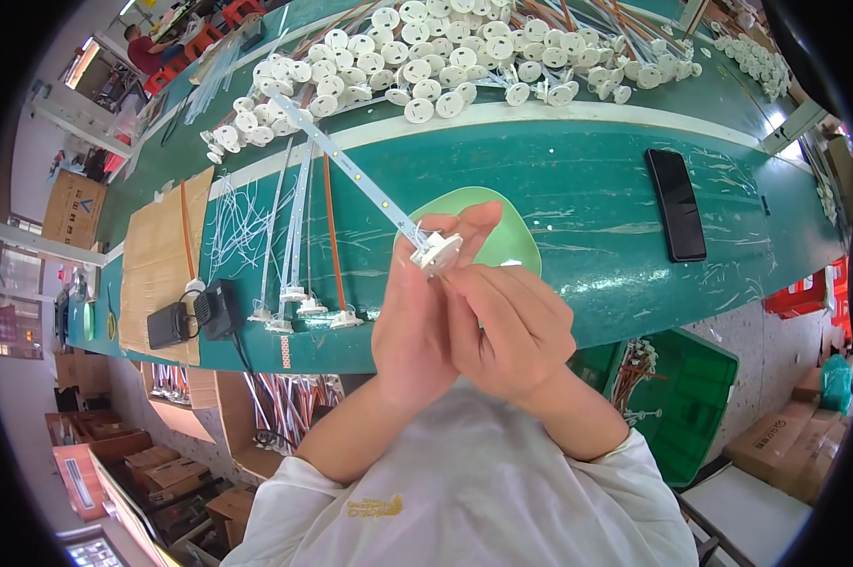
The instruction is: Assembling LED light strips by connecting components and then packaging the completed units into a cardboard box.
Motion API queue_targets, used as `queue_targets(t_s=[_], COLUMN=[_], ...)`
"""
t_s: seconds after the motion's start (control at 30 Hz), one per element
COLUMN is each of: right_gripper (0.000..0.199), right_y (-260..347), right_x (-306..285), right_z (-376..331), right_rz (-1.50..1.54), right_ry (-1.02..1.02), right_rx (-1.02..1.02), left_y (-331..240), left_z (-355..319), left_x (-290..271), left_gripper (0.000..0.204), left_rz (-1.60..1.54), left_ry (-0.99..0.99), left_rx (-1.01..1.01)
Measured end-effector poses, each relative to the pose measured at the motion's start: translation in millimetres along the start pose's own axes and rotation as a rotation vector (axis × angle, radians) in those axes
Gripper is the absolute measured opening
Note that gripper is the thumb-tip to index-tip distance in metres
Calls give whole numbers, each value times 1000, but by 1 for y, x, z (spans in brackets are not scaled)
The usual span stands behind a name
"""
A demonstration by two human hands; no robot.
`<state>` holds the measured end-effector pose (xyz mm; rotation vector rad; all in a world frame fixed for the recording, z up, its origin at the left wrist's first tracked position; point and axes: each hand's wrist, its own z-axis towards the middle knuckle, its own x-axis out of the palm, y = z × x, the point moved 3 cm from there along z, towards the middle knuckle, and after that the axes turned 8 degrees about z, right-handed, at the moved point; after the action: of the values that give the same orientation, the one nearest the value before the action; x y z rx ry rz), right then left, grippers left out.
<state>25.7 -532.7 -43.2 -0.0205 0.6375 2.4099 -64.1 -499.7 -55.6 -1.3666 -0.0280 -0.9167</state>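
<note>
Over the front of the green table (597,283), I hold an LED strip (351,170) fixed to a white round cap (438,253). The strip slants up and away to the left, dotted with small yellow LEDs. My left hand (412,331) is closed around the cap, fingers behind it. My right hand (513,326) pinches at the cap's near edge; anything tiny between those fingertips is hidden. Behind the hands lies a light green plate (516,236), partly covered. To the left, several similar LED strips (296,227) with white caps lie on the table.
A large heap of white round caps (417,57) fills the far side beyond a white rail (540,111). A black phone (677,203) lies right. Left are thin white wires (238,222), cardboard (153,255) and a black adapter (217,310). A green crate (696,406) stands below right.
</note>
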Motion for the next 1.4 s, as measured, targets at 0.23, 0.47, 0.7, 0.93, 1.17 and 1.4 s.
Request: queue_targets(t_s=[0.23, 0.47, 0.7, 0.93, 1.17, 1.4], right_gripper=[17, 16, 22, 8, 11, 26], right_y=[-2, 5, 2, -18, -74, -105], right_x=[6, 13, -19, -2, -94, -329], right_z=[-4, -11, 25, 23, 26, 6], right_rz=[-16, -73, 213, 632, 214, 53], right_ry=[-9, 108, 225, 446, 113, -1350], right_rx=[33, 45, 301, 875, 693, 324], left_y=[11, 19, -15, -23, -51, -62], left_z=[-4, -13, -30, -43, -62, -68], left_x=[-3, -17, -40, -29, -62, -65], left_gripper=[43, 40, 47, 44, 35, 31], left_rz=[52, 41, 302, 635, 1026, 1832], left_ry=[12, -31, -39, 97, -27, -154], left_rx=[9, 7, -70, -87, -34, 250])
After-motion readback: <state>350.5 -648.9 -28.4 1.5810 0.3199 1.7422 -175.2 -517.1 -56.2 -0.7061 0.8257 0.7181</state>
